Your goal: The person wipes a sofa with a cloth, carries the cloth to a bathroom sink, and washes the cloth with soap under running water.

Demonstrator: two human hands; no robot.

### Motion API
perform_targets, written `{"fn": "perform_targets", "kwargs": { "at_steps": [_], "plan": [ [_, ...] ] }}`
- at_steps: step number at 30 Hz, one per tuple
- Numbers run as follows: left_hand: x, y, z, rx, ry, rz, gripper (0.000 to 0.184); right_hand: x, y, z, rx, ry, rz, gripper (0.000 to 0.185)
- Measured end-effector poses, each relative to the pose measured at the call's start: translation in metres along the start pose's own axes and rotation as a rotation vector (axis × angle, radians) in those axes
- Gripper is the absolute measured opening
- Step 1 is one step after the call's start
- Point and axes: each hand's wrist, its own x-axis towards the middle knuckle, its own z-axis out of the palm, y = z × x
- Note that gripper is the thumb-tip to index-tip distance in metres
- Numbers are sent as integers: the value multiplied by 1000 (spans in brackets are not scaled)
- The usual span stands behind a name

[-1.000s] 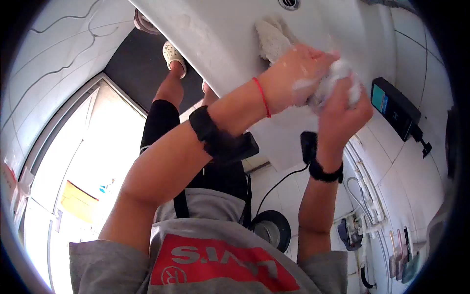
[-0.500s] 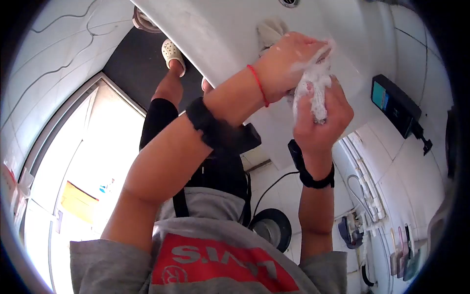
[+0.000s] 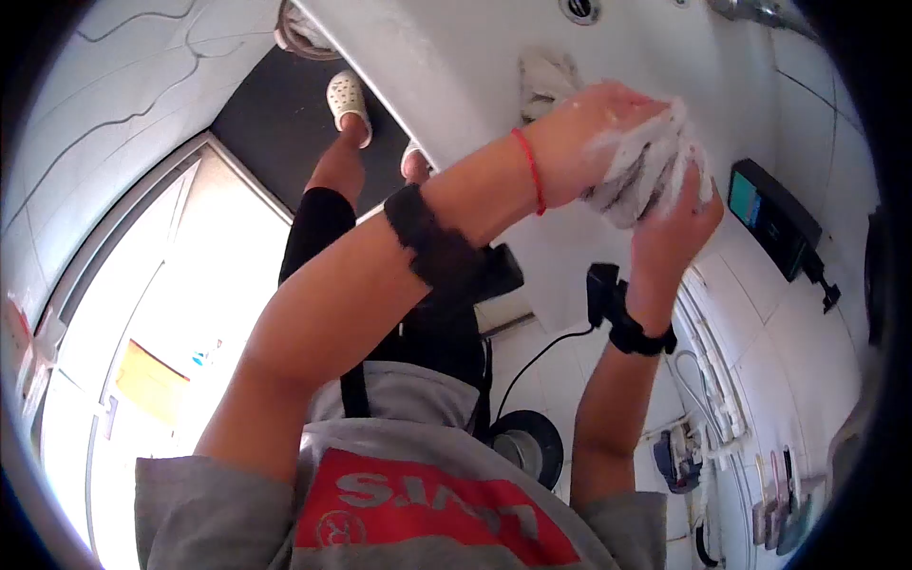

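A crumpled white cloth (image 3: 641,176) covered in suds is gripped between both hands above a white basin (image 3: 456,90). My left hand (image 3: 600,128), with a red string round its wrist, is closed on the cloth's upper left part. Below and to the right, my right hand (image 3: 676,223) has its fingers wrapped round the lower right part. Some fingertips are hidden by cloth and foam. Another pale, wet cloth (image 3: 548,81) lies bunched in the basin, just beyond my left hand.
A drain (image 3: 579,9) and metal tap (image 3: 755,11) are at the top. A device with a lit screen (image 3: 774,217) is mounted on the right wall. Pipes (image 3: 714,366) run below it. A black round container (image 3: 532,446) stands on the floor.
The hands and gripped cloth have moved right since half a second ago. The cloth is now bunched wider between them. The view has shifted slightly.
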Motion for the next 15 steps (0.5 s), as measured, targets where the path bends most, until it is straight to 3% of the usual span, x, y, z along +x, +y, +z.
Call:
{"fn": "perform_targets", "kwargs": {
  "at_steps": [2, 5, 7, 11, 13, 14, 15],
  "plan": [
    [-2, -25, 2, 111, 77, 170, 42, -15, 27, -7, -173, -52, -275, 41],
    [17, 9, -26, -1046, -136, -766, 48, 1, 19, -19, 120, -173, -227, 52],
    [16, 13, -34, -1071, -196, -609, 49, 11, -20, -18, 949, -207, 506, 53],
    [8, 11, -39, -836, -259, -457, 55, 25, -16, -38, 629, -467, 520, 49],
    [0, 2, -39, -484, -169, -247, 50, 31, -1, -46, 597, -396, 433, 42],
    [-3, -1, -39, -344, -182, -251, 46, 34, 8, -52, 579, -360, 390, 38],
    [-5, -2, -41, -203, -198, -255, 44, 35, 28, -60, 417, -262, 199, 37]
  ]
}}
